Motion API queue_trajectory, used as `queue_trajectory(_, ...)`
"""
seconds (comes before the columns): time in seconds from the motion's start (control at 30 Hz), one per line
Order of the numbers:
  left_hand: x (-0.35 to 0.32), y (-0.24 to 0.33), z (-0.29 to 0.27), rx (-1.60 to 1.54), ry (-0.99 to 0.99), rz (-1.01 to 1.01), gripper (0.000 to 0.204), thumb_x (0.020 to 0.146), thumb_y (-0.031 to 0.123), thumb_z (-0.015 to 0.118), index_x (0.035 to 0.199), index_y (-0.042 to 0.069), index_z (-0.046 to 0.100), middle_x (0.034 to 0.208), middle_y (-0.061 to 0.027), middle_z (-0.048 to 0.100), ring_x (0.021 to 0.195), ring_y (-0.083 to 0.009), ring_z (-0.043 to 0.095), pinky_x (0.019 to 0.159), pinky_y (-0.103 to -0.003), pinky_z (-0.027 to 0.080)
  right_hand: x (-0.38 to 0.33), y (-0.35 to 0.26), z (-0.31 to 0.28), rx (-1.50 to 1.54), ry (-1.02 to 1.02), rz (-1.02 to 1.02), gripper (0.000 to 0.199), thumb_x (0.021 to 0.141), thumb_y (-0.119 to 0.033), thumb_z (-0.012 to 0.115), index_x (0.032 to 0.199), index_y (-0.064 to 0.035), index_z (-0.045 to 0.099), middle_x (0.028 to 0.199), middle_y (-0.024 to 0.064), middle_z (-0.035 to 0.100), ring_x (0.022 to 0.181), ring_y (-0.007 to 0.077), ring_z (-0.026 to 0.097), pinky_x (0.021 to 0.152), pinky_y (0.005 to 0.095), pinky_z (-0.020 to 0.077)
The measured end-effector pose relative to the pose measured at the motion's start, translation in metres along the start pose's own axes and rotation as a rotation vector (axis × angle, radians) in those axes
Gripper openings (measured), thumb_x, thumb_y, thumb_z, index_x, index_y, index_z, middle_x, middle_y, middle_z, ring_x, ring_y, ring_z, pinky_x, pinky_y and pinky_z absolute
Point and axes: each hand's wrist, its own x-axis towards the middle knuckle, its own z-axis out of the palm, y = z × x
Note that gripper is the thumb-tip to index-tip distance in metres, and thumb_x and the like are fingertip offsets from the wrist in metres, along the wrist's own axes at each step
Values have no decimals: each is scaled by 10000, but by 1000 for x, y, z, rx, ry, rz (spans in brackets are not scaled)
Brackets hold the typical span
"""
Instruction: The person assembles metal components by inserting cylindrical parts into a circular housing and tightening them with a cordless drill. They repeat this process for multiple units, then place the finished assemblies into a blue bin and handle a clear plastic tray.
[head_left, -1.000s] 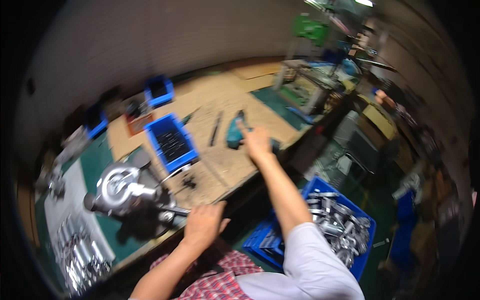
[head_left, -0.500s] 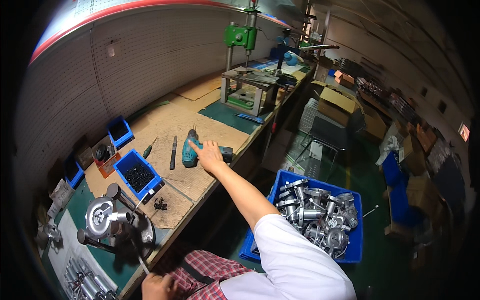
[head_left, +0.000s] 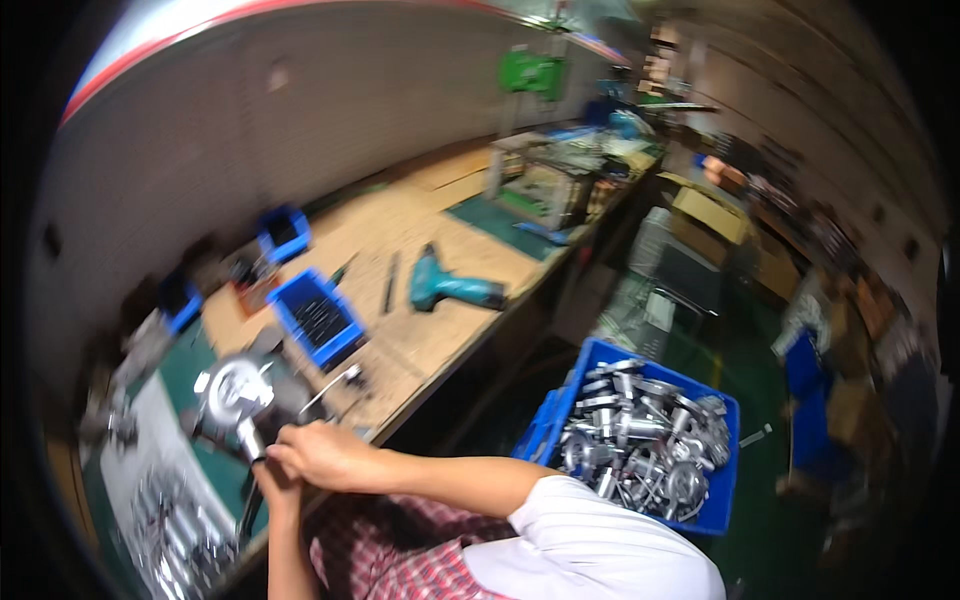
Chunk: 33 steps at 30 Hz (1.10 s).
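Note:
A round silver metal casting [head_left: 238, 390] sits in the dark fixture on the near left of the bench, a silver tube-shaped neck [head_left: 249, 436] pointing toward me. My two hands meet at the end of this neck. My right hand [head_left: 325, 455] is closed, its fingertips pinched together beside the neck and over my left fingers. Below it, my left hand [head_left: 277, 482] is closed too; blur and overlap hide what either holds. A dark bar [head_left: 249, 508] runs down beside my left hand. The teal cordless drill [head_left: 450, 287] lies on its side on the bench, untouched.
A blue bin of small black parts [head_left: 318, 322] stands behind the fixture. Silver metal cylinders [head_left: 185, 530] lie at the near left. On my right, a large blue crate [head_left: 727, 480] holds several metal castings. A green press [head_left: 532, 75] stands farther along the bench.
My right hand has left the drill and come back to my left hand at the casting's neck. My left hand has moved up toward the fixture. The view has shifted and blurred.

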Motion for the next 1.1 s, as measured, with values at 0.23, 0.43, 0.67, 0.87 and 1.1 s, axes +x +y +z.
queue_trajectory(0.23, 18, 15, 20, -36, 8, 44, 248, 859, 147, 663, 1010, -40, 602, 972, -193, 658, 898, -324, 632, 798, -423, 506, -23, -17, 9, -52, 572, -369, 208, 899, -174, 658, 1029, -18, 615, 834, 149, 645, 696, 319, 652, 596, 364, 512)
queue_trajectory(0.43, 25, 18, 20, -67, 37, 25, 268, 874, 146, 659, 1063, -32, 594, 995, -165, 657, 903, -290, 629, 798, -398, 509, -16, -18, 41, 26, 310, -353, 438, 917, -161, 645, 1272, 40, 483, 1067, 229, 583, 924, 359, 619, 793, 388, 505)
queue_trajectory(0.67, 23, 24, 23, -110, 30, 86, 297, 891, 144, 656, 1126, -22, 584, 1022, -133, 655, 908, -251, 626, 797, -369, 511, -16, -34, 24, 119, 379, -596, 391, 883, -44, 636, 1250, 53, 539, 1046, 205, 595, 902, 314, 617, 804, 362, 501)
queue_trajectory(0.87, -30, 43, -13, -98, 57, 396, 324, 905, 142, 652, 1179, -14, 576, 1045, -106, 654, 912, -217, 623, 797, -344, 514, -45, -28, -54, -194, 582, -512, 469, 740, -110, 737, 1153, 34, 567, 1167, 212, 523, 1084, 369, 514, 969, 432, 405)
queue_trajectory(1.1, -100, 112, -6, -255, -519, 535, 395, 828, 99, 742, 1174, -23, 596, 1076, -156, 643, 975, -270, 617, 840, -369, 501, -123, 41, -41, 349, 286, -209, 404, 812, -176, 720, 1173, -38, 602, 1225, 134, 596, 1189, 292, 524, 1064, 453, 362)
